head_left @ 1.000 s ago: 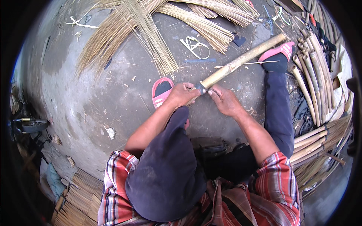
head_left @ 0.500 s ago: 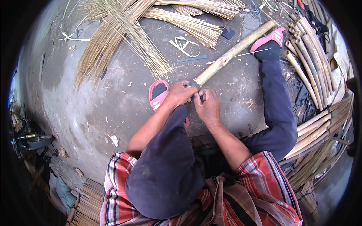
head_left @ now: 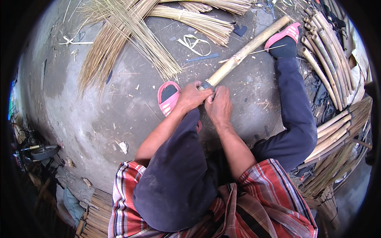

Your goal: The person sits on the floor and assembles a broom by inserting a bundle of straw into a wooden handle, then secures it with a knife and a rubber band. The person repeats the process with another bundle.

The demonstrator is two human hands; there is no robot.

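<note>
A pale bamboo pole (head_left: 248, 49) slants from between my hands up to the pink sandal on my right foot. A dark band (head_left: 206, 85) wraps round its near end. My left hand (head_left: 193, 96) is closed round that end, thumb pressed against the band. Right beside it, my right hand (head_left: 219, 105) is closed in a fist against the band and pole. Its fingertips are turned away, so what it pinches is hidden. A thin stick (head_left: 262, 50) juts from the pole's side toward my right foot.
Bundles of thin sticks (head_left: 194, 23) and a loose fan of stalks (head_left: 147, 43) lie ahead on the concrete floor. A pale looped strip (head_left: 193, 44) and a blue-grey strip (head_left: 203, 57) lie nearer. Bamboo poles (head_left: 327, 59) and finished brooms (head_left: 337, 131) are stacked at right.
My right hand has closed from a loose pinch into a fist and drawn close to my left hand. The left keeps its hold on the pole's end.
</note>
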